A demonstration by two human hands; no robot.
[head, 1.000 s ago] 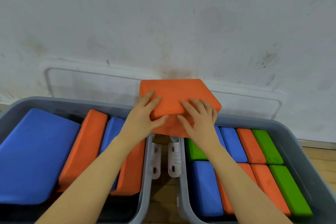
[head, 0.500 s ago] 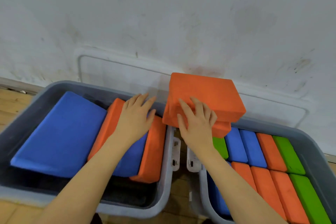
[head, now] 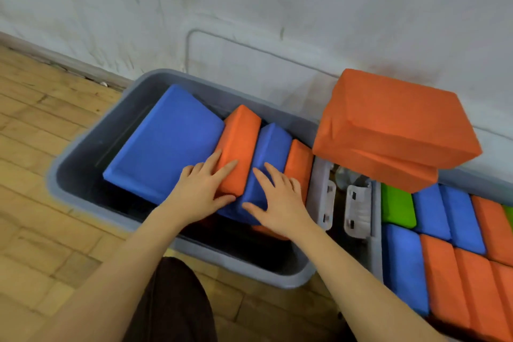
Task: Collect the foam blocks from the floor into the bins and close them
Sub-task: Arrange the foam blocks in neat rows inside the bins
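Note:
Two grey bins stand side by side against the wall. The left bin [head: 83, 153] holds a big blue block [head: 163, 144], an orange block [head: 238, 147] on edge, a narrower blue block [head: 269, 153] and another orange block [head: 298, 164]. My left hand [head: 200, 191] lies flat with fingers spread on the big blue block and the upright orange one. My right hand [head: 277, 200] rests open on the narrower blue block. Two orange blocks [head: 394, 125] sit stacked across the back rim of the right bin [head: 374, 230], which is packed with blue, orange and green blocks.
Clear lids [head: 249, 64] lean against the white wall behind the bins. Grey latch handles [head: 341, 200] face each other in the gap between the bins. Wooden floor [head: 41, 147] stretches out to the left. My dark trouser leg [head: 172, 308] shows at the bottom.
My right hand let go of the stacked orange blocks and moved left onto the narrower blue block. My left hand shifted onto the big blue and orange blocks. The view swung left.

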